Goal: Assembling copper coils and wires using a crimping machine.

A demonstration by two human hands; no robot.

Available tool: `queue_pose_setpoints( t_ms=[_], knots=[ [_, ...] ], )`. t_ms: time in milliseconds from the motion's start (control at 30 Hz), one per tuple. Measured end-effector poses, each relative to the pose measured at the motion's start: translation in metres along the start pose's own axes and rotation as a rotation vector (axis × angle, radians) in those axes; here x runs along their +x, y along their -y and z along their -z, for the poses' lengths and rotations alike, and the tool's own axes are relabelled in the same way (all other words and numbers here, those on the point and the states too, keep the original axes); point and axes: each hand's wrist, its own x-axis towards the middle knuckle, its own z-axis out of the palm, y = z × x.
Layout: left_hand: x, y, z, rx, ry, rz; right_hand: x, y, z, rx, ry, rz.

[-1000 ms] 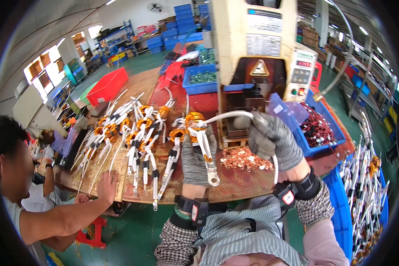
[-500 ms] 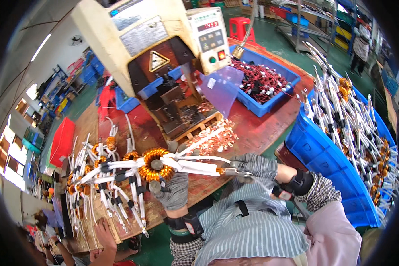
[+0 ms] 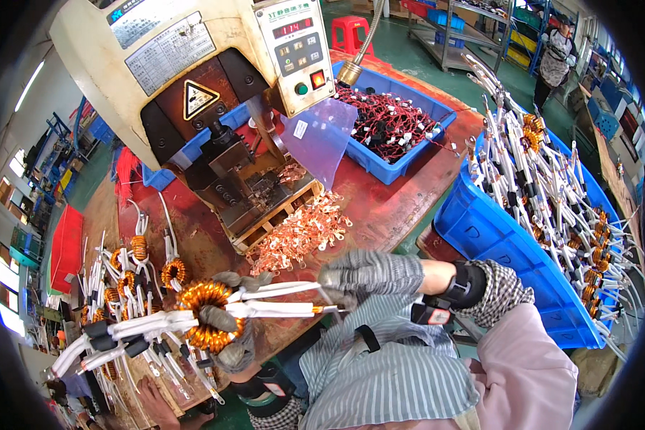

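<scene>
A ring-shaped copper coil (image 3: 206,340) with white sleeved leads (image 3: 269,309) is held up in front of me. My left hand (image 3: 238,351), in a grey glove, is closed on the coil, a finger showing through its hole. Leads with black bands (image 3: 99,334) stick out to the left. To the right, one lead ends in a bare copper-coloured tip with a silvery end piece. My right hand (image 3: 373,275), also gloved, has its fingers closed at the lead ends. What exactly they pinch is partly hidden.
A cream press machine (image 3: 179,57) stands ahead, with copper terminals (image 3: 304,233) heaped beside it. Behind is a blue tray (image 3: 401,168) of dark red wires. Finished-looking coil assemblies fill a blue bin (image 3: 509,265) at right; others lie left, near another person's hand (image 3: 156,403).
The coil and my left hand have moved left and nearer. My right hand has shifted left along with the lead ends. The view has turned slightly.
</scene>
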Motion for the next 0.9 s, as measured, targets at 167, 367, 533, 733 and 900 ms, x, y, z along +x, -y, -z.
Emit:
queue_pose_setpoints(
  t_ms=[167, 367, 533, 733, 900],
  knots=[
    [-0.005, -0.005, 0.026, 0.147, -0.232, 0.072, 0.006, -0.006, -0.002, -0.253, -0.152, -0.123],
    [0.012, -0.005, 0.014, -0.074, -0.108, -0.062, -0.007, -0.003, 0.043, 0.192, -0.592, 0.37],
    [0.007, -0.019, 0.032, -0.106, -0.299, -0.224, -0.004, 0.027, 0.024, -0.93, -0.776, 0.745],
    [0.008, -0.019, 0.024, -0.143, -0.245, -0.115, 0.058, 0.056, -0.005, -1.933, -0.343, 0.986],
    [-0.001, -0.021, 0.051, -0.113, -0.085, -0.045, 0.058, 0.038, 0.004, -1.877, -0.044, 1.042]
  ],
)
